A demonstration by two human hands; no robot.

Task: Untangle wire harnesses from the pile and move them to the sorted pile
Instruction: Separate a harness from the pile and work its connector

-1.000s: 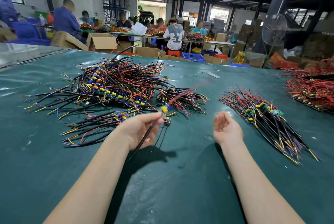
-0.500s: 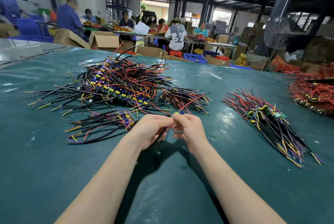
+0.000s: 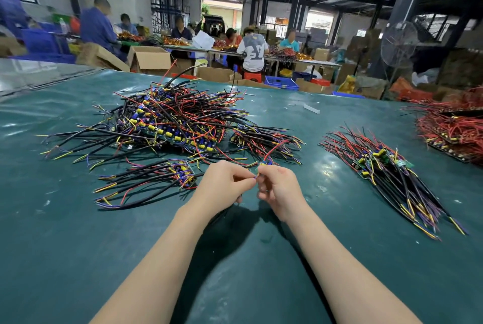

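The green-covered desk stretches bare from the near edge up to the hands, giving broad open room on both sides of the forearms. Its far edge runs behind the tangled pile, with cardboard boxes just beyond it. That pile lies left of centre, with loose wire ends fanning out toward the left edge. A smaller bundle lies apart in front of it, near the left hand. The sorted pile lies to the right, well apart from the hands across a clear strip of desk, and a heap of red wires sits at the right edge. Both hands meet at the centre, raised over the desk. The left hand's fingers are curled, its thumb and forefinger pinching thin wires of one wire harness. The right hand is curled round the same harness at its small blue and yellow parts, a red wire rising from it toward the pile.
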